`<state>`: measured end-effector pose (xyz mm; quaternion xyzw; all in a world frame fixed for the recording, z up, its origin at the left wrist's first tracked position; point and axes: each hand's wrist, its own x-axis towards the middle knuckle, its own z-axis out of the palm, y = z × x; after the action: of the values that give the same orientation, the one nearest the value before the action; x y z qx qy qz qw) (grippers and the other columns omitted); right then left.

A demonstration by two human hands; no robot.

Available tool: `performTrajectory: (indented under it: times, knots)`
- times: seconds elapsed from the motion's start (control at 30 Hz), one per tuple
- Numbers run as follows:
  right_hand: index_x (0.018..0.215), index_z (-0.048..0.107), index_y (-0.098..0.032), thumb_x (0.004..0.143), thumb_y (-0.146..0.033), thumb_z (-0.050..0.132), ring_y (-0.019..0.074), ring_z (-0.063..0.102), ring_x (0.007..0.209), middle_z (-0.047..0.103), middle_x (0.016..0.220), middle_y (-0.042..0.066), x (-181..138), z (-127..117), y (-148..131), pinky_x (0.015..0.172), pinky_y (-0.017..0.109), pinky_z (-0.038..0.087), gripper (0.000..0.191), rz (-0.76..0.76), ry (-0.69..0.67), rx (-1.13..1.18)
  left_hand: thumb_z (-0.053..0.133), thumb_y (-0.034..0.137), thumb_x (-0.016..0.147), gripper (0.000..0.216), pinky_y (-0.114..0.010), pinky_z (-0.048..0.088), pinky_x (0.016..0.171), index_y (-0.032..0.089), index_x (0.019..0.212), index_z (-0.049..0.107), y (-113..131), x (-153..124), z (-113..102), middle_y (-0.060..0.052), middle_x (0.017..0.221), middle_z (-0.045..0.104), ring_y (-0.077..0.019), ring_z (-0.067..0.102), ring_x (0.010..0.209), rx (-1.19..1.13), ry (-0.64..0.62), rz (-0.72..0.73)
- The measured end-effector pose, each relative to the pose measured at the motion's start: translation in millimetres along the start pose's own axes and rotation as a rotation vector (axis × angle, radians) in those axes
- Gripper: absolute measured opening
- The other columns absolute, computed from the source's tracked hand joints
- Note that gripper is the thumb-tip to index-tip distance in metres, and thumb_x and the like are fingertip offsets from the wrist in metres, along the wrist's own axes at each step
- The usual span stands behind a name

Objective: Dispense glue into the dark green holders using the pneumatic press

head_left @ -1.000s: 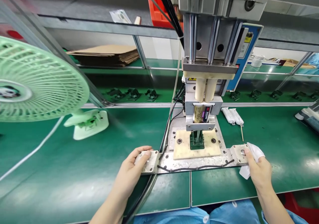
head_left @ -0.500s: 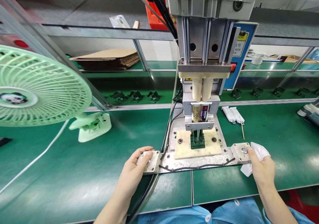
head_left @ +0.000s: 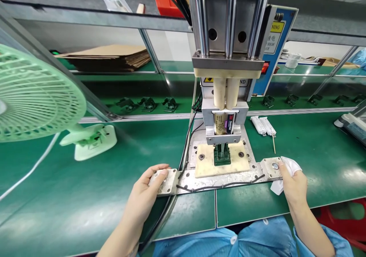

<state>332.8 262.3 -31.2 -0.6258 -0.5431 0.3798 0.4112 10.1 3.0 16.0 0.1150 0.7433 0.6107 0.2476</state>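
Overhead, the press (head_left: 225, 58) grips a cartridge (head_left: 223, 122) marked "180" above a green part (head_left: 222, 156). Its blue sign (head_left: 274, 39) shows "NING" and "HIGH". The left hand (head_left: 144, 192) lies on the left plate (head_left: 169, 180), fingers flat and slightly apart. The right hand (head_left: 293, 184) has its fingers clamped on a white cloth (head_left: 291, 166), thumb at the button (head_left: 275, 166). A fan (head_left: 34, 97) stands left on the tabletop (head_left: 85, 203).

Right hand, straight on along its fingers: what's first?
The right hand, gripping a white cloth, meets the round button on its metal plate; the fingertip looks almost on it, depth unclear.
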Motion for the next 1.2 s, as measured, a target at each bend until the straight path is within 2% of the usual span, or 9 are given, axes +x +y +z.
performTrajectory:
  times: [0.23, 0.53, 0.8, 1.03, 1.1, 1.2]
  knots:
    - [0.086, 0.073, -0.014, 0.062, -0.066, 0.073, 0.0297, 0.068, 0.081, 0.074, 0.082, 0.01, -1.2, -0.6, -3.4, 0.069, 0.037, 0.049, 0.058, 0.043, 0.002, 0.008, 0.081, 0.064, 0.06, 0.061, -0.017, 0.048, 0.06, 0.019, 0.1, 0.069, -3.5, 1.3, -3.2, -0.002, 0.087, 0.072, -0.0135, 0.06, 0.069, 0.018, 0.015, 0.004]
    - [0.087, 0.074, -0.013, 0.063, -0.068, 0.071, 0.0313, 0.068, 0.085, 0.074, 0.084, 0.012, -3.1, -1.0, -8.2, 0.069, 0.037, 0.049, 0.06, 0.015, -0.006, 0.029, 0.08, 0.066, 0.06, 0.061, -0.017, 0.048, 0.059, 0.02, 0.098, 0.068, -2.0, 1.7, -0.2, -0.002, 0.084, 0.071, -0.0134, 0.059, 0.068, 0.03, 0.033, -0.003]
    - [0.088, 0.074, -0.012, 0.064, -0.068, 0.073, 0.0312, 0.069, 0.085, 0.075, 0.086, 0.012, -3.1, -2.9, -9.0, 0.07, 0.037, 0.05, 0.061, 0.007, -0.004, 0.021, 0.077, 0.061, 0.066, 0.054, -0.021, 0.048, 0.057, 0.02, 0.099, 0.068, 0.9, -2.2, 1.8, -0.003, 0.084, 0.072, -0.0164, 0.061, 0.066, 0.067, 0.029, 0.047]
    - [0.092, 0.074, -0.012, 0.067, -0.065, 0.075, 0.0304, 0.069, 0.088, 0.075, 0.089, 0.012, -2.2, -3.9, -7.4, 0.072, 0.036, 0.053, 0.059, -0.023, 0.004, 0.038, 0.073, 0.062, 0.065, 0.054, -0.025, 0.047, 0.056, 0.019, 0.096, 0.068, 5.7, -5.4, 7.2, -0.004, 0.079, 0.071, -0.0186, 0.06, 0.063, 0.125, 0.046, 0.06]
    - [0.092, 0.075, -0.012, 0.065, -0.065, 0.076, 0.0308, 0.069, 0.089, 0.075, 0.09, 0.012, -2.4, -3.7, -8.6, 0.07, 0.035, 0.053, 0.059, -0.005, 0.003, 0.042, 0.068, 0.061, 0.069, 0.049, -0.03, 0.05, 0.064, 0.02, 0.096, 0.068, 11.0, -8.6, 8.3, -0.006, 0.086, 0.072, -0.0233, 0.064, 0.072, 0.295, 0.124, 0.138]
    - [0.088, 0.075, -0.011, 0.062, -0.066, 0.078, 0.0307, 0.068, 0.085, 0.074, 0.085, 0.013, -1.3, -4.0, -7.6, 0.067, 0.035, 0.052, 0.061, 0.028, 0.001, 0.03, 0.062, 0.058, 0.076, 0.044, -0.038, 0.051, 0.09, 0.022, 0.1, 0.067, 29.6, -15.9, 15.4, -0.009, 0.107, 0.07, -0.0311, 0.065, 0.101, 0.577, 0.27, 0.4]
